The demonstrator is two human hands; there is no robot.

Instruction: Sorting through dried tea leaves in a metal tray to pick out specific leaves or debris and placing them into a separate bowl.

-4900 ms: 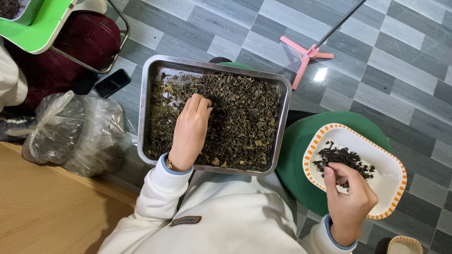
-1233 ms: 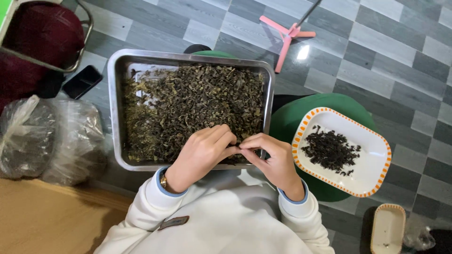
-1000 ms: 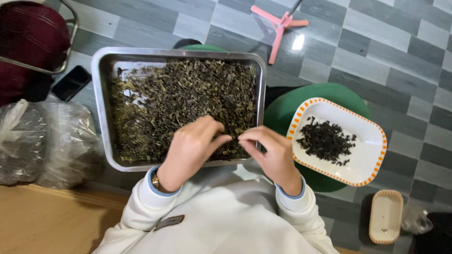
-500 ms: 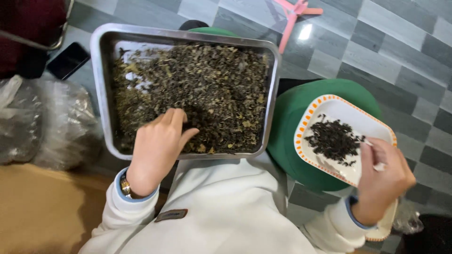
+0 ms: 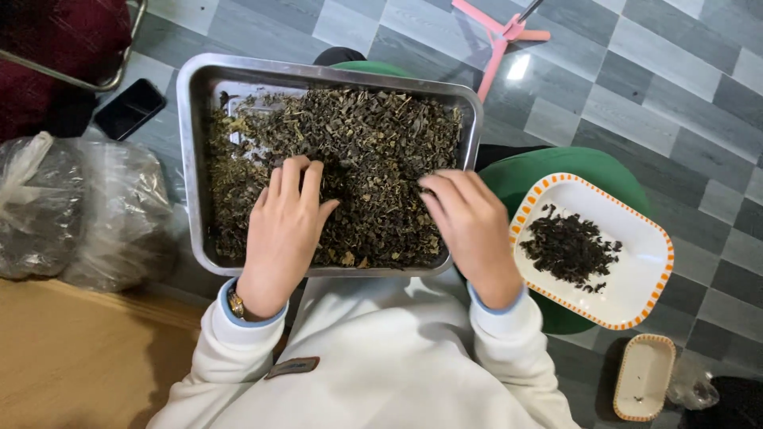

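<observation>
A clear plastic bag (image 5: 79, 210) lies left of the metal tray (image 5: 195, 159), where the left hand (image 5: 282, 230) rests fingers loosely spread on the dried leaves (image 5: 373, 143), the right hand (image 5: 469, 222) curls beside it, nearer the white dish (image 5: 644, 278).

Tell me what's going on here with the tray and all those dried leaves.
A person in a white top sits over a metal tray filled with dried dark leaves. Both bare hands are down in the leaves: the left hand lies spread on the pile, and the right hand rests on it with fingers curled. Whether either hand pinches anything is hidden. To the right, a white plate with an orange rim holds a smaller heap of darker bits. A small dish sits below it, and plastic bags lie to the left.
</observation>
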